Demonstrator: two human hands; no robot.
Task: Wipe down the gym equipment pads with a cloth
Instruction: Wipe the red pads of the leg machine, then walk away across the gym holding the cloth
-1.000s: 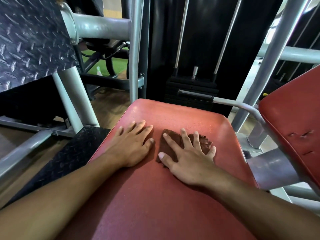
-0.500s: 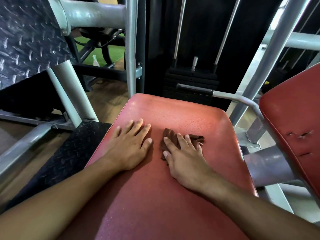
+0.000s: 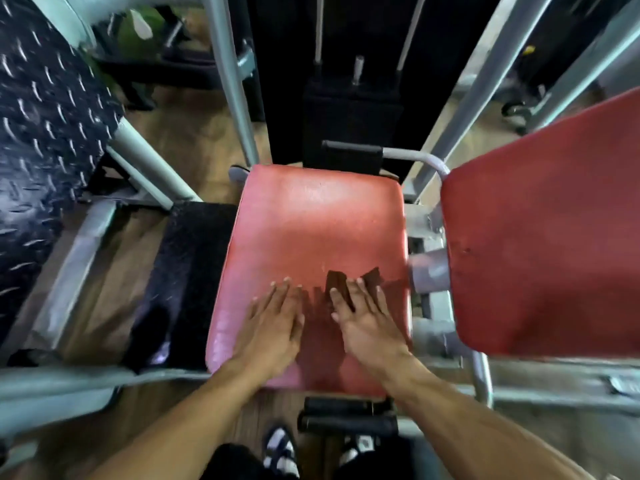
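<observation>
A red seat pad (image 3: pixel 311 223) fills the middle of the head view. My left hand (image 3: pixel 273 323) lies flat on its near half, fingers straight, holding nothing. My right hand (image 3: pixel 367 317) presses a small dark brown cloth (image 3: pixel 337 284) onto the pad with flat fingers; the cloth sticks out past my fingertips and most of it is hidden under the hand. A second red pad (image 3: pixel 547 237), the backrest, stands tilted at the right. The whole frame is motion-blurred.
A black diamond-plate footplate (image 3: pixel 45 140) rises at the left, with a black textured step (image 3: pixel 187 278) beside the seat. Grey steel frame tubes (image 3: pixel 235 84) and a black weight stack (image 3: pixel 349 119) stand behind. My sandalled feet (image 3: pixel 280 452) show below, near two black handles (image 3: pixel 346 415).
Both hands have slid back toward the near edge of the seat pad, the right dragging the cloth with it. The camera has risen and tipped down, so the whole seat shows.
</observation>
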